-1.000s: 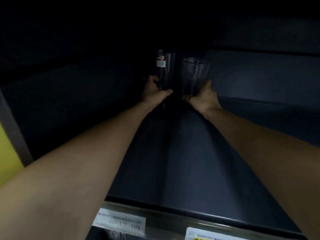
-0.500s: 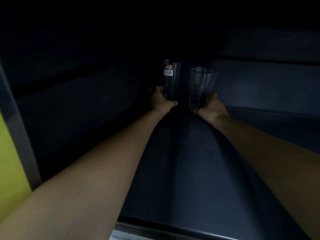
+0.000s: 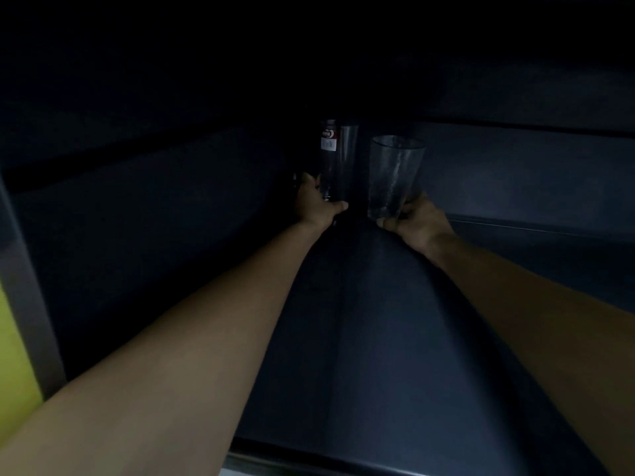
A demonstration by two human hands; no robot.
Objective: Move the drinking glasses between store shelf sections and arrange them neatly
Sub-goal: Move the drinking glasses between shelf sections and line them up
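Observation:
Both my arms reach deep into a dark shelf bay. My left hand [image 3: 316,206] grips the base of a tall clear glass with a red and white label [image 3: 335,159] near its rim. My right hand [image 3: 414,221] grips the base of a second clear, textured glass [image 3: 393,175] just to the right. Both glasses stand upright near the back of the dark blue shelf [image 3: 378,338], a small gap between them. Whether their bases touch the shelf is hidden by my fingers and the dark.
The shelf's back wall [image 3: 515,173] is dark blue. A grey upright post [image 3: 27,304] and a yellow panel [image 3: 13,365] stand at the left. The shelf's front edge [image 3: 309,465] runs along the bottom. The shelf above is black and unreadable.
My view has moved forward and into the shelf, so the price tags on the front rail have dropped out of sight. Both hands keep their grip on the glasses.

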